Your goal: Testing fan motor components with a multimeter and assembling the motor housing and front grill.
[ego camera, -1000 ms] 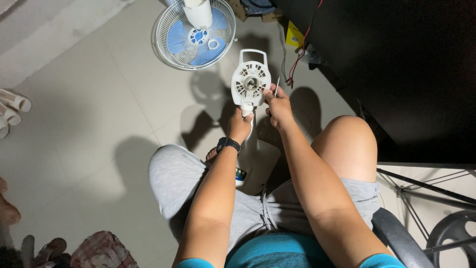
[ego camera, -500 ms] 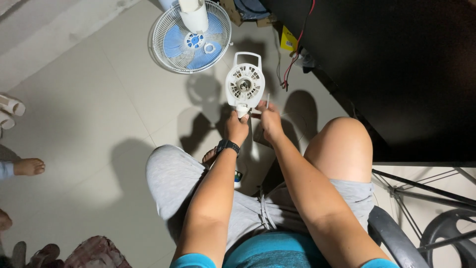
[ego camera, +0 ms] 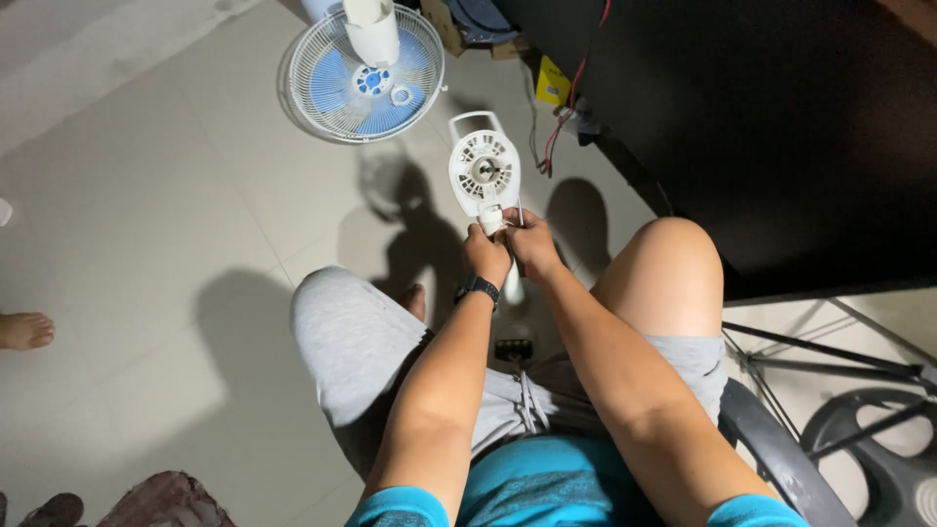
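Motor housing (ego camera: 483, 173), white, held upright over the floor, between my knees, near the fan (ego camera: 363, 73). My left hand (ego camera: 486, 254) and right hand (ego camera: 532, 244) both grip its neck; loose wires (ego camera: 561, 117) at right could snag, or it could slip.

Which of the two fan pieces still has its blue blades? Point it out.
The fan head lying on the floor, with its round wire guard over blue blades. The white motor housing gripped by the left hand and right hand shows only vents and a bare shaft.
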